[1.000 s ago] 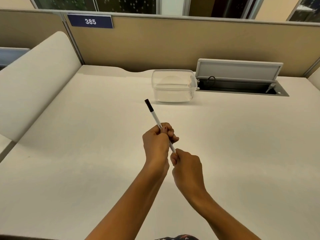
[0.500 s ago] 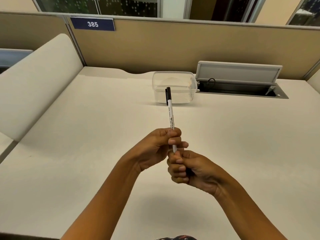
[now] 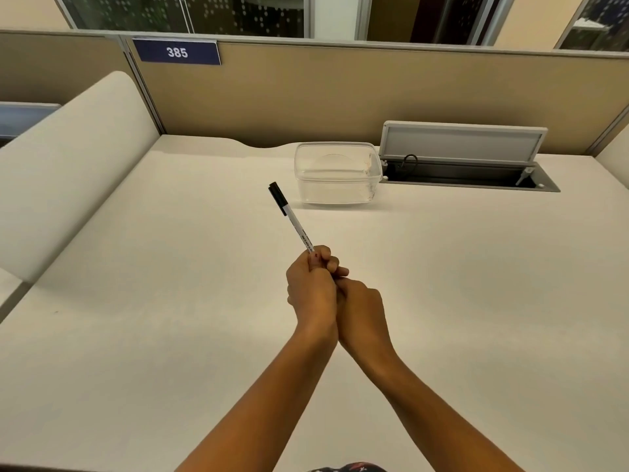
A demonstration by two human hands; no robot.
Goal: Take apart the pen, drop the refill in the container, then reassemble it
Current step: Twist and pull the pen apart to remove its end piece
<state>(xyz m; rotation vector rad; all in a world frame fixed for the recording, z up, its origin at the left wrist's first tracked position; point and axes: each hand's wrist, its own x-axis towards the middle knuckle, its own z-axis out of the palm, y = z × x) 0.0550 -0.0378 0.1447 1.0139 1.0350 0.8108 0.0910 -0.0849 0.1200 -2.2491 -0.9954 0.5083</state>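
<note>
A slim white pen [image 3: 295, 223] with a black cap at its far end sticks up and to the left out of my hands, held above the desk. My left hand [image 3: 311, 287] is closed around the lower barrel. My right hand [image 3: 362, 313] presses against the left one and grips the pen's near end, which is hidden inside my fingers. A clear plastic container [image 3: 337, 172], with no lid and nothing visible inside, stands on the desk beyond the pen, slightly to the right.
The white desk [image 3: 170, 318] is bounded by a beige partition at the back and a padded white divider [image 3: 68, 165] on the left. An open cable hatch [image 3: 466, 165] with a raised grey flap sits just right of the container.
The pen has tilted from nearly upright back to leaning left, away from the container. My hands have rotated and closed together, the right one now tucked behind the left.
</note>
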